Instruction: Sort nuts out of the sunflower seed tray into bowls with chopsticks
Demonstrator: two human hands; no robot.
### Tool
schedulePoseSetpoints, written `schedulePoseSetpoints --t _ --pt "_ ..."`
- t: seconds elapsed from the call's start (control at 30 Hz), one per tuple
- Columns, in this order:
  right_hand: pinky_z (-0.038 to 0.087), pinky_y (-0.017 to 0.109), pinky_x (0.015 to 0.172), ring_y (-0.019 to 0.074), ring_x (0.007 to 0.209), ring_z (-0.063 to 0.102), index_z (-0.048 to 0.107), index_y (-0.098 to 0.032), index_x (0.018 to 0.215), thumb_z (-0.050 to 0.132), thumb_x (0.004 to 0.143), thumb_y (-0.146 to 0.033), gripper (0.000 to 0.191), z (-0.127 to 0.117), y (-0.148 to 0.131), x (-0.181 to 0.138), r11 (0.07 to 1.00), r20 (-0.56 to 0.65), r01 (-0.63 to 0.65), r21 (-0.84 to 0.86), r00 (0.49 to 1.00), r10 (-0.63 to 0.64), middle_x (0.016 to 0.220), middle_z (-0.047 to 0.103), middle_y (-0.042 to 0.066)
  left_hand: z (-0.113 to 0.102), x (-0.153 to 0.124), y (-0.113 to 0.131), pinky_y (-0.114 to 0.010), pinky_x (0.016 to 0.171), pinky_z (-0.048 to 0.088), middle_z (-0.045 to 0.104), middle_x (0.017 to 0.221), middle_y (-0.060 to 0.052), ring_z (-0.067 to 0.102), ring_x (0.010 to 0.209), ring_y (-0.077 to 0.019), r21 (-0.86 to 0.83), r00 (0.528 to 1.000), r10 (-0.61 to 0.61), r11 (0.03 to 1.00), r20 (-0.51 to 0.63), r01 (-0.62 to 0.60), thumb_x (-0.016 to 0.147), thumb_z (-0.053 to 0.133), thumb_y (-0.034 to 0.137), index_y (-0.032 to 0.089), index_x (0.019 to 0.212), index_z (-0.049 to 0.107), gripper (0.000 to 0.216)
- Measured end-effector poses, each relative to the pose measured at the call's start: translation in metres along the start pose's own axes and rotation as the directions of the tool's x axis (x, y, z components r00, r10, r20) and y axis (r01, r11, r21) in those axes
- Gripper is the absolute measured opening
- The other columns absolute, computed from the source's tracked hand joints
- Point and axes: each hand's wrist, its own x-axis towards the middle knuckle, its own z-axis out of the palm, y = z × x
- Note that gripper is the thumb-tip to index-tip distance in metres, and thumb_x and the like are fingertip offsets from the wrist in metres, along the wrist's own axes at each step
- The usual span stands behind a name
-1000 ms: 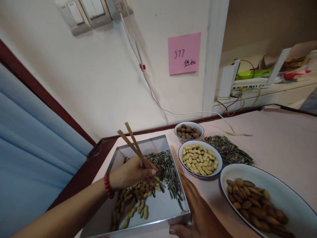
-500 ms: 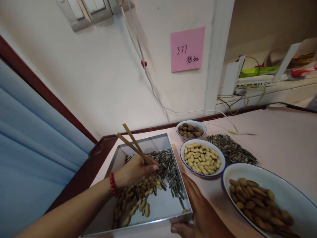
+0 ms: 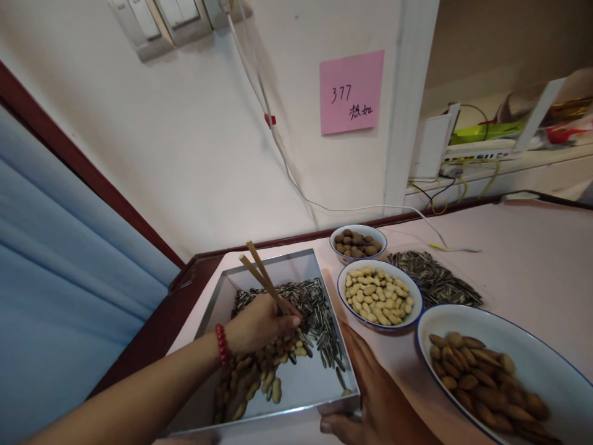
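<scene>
My left hand (image 3: 264, 322), a red bead bracelet (image 3: 221, 346) at its wrist, is closed round a pair of wooden chopsticks (image 3: 260, 272). Their upper ends lean up and left; the tips are hidden by my fingers. The hand is low inside a shallow box (image 3: 310, 380), over striped sunflower seeds (image 3: 319, 318) heaped at the back and right. Peanuts (image 3: 277, 390) and brown nuts lie mixed at the front and left, partly under my wrist. My right hand (image 3: 375, 395) grips the box's near right corner from outside, its thumb at the front and fingers along the side.
Right of the box stand a small bowl of round brown nuts (image 3: 356, 243), a bowl of peanuts (image 3: 378, 298) and a large bowl of long brown nuts (image 3: 482, 377). Loose sunflower seeds (image 3: 435, 278) are piled behind them. A white cable (image 3: 370, 207) runs along the wall onto the table.
My left hand has moved slightly right and down with the chopsticks, whose upper ends have shifted right and lower. My right hand stays at the box corner.
</scene>
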Motion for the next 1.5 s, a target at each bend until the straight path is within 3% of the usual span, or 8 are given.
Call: schedulePoseSetpoints --t 0.27,0.5,0.73,0.87,1.0,1.27,1.4,1.5 --pt "0.049 0.06 0.115 0.0467 0.154 0.04 0.03 -0.029 0.169 0.085 0.062 -0.017 0.121 -0.001 -0.004 0.0 1.0 -0.001 -0.009 0.02 1.0 0.009 0.172 0.034 0.015 -0.001 0.005 -0.002 -0.031 0.066 0.056 0.077 0.077 -0.009 0.071 0.071 -0.0219 -0.086 0.998 -0.063 0.994 0.008 0.063 0.08 0.075 0.053 0.014 0.086 0.074 0.039" --pt "0.024 0.066 0.129 0.0447 0.162 0.019 0.023 -0.023 0.171 0.086 0.062 -0.015 0.126 -0.001 -0.002 0.002 0.999 0.014 0.035 -0.008 0.999 -0.034 0.176 0.024 0.018 -0.02 -0.001 0.003 -0.038 0.083 0.063 0.081 0.092 -0.012 0.078 0.088 -0.0251 -0.244 0.994 -0.097 0.966 -0.053 0.081 0.074 0.08 0.07 0.013 0.1 0.074 0.063" --pt "0.02 0.06 0.132 0.0412 0.164 0.018 0.025 -0.013 0.169 0.092 0.057 -0.017 0.131 -0.003 -0.01 0.008 0.999 0.047 -0.022 -0.032 0.999 0.024 0.176 0.023 0.022 -0.035 -0.007 0.065 -0.037 0.091 0.063 0.083 0.103 -0.011 0.079 0.095 -0.0235 -0.342 0.996 0.061 0.937 -0.063 -0.079 0.079 0.086 0.059 0.015 0.106 0.079 0.051" --pt "0.021 0.059 0.132 0.0406 0.164 0.017 0.023 -0.016 0.17 0.094 0.059 -0.021 0.132 -0.004 -0.013 0.008 0.997 0.046 -0.048 -0.061 0.998 0.051 0.177 0.021 0.02 -0.024 0.013 0.105 -0.039 0.093 0.063 0.083 0.106 -0.009 0.078 0.1 -0.0248 -0.319 0.975 0.215 0.922 -0.05 -0.22 0.081 0.084 0.057 0.017 0.107 0.079 0.048" --pt "0.024 0.061 0.13 0.0427 0.163 0.018 0.023 -0.02 0.171 0.097 0.058 -0.027 0.135 -0.004 -0.013 0.009 0.997 0.067 -0.023 -0.07 0.997 0.028 0.177 0.021 0.019 -0.008 0.038 0.12 -0.04 0.089 0.064 0.082 0.105 -0.014 0.078 0.098 -0.0263 -0.288 0.974 0.22 0.931 -0.048 -0.224 0.076 0.086 0.06 0.011 0.108 0.078 0.059" --pt "0.023 0.06 0.131 0.0414 0.163 0.018 0.02 -0.017 0.171 0.095 0.057 -0.021 0.136 -0.001 -0.009 0.007 0.999 0.031 -0.013 -0.037 0.999 0.014 0.177 0.022 0.02 -0.021 0.02 0.09 -0.035 0.087 0.064 0.083 0.103 -0.008 0.077 0.094 -0.0217 -0.271 0.974 0.222 0.936 -0.046 -0.226 0.085 0.082 0.058 0.016 0.108 0.08 0.048" --pt "0.026 0.065 0.129 0.0441 0.162 0.021 0.021 -0.025 0.171 0.09 0.063 -0.02 0.128 0.0 -0.003 0.003 0.999 0.009 0.028 -0.03 1.0 -0.028 0.177 0.022 0.017 -0.029 -0.003 0.058 -0.032 0.083 0.063 0.082 0.094 -0.006 0.077 0.089 -0.0201 -0.262 0.991 0.127 0.956 -0.027 -0.13 0.086 0.081 0.057 0.018 0.105 0.081 0.043" --pt "0.032 0.065 0.126 0.0458 0.16 0.026 0.023 -0.029 0.171 0.089 0.064 -0.02 0.126 0.0 -0.003 0.001 0.999 -0.01 0.033 -0.014 0.999 -0.033 0.176 0.025 0.016 -0.023 -0.014 0.031 -0.029 0.077 0.061 0.08 0.087 -0.006 0.073 0.08 -0.0171 -0.257 0.997 0.032 0.966 0.068 -0.013 0.085 0.08 0.059 0.016 0.102 0.08 0.046"
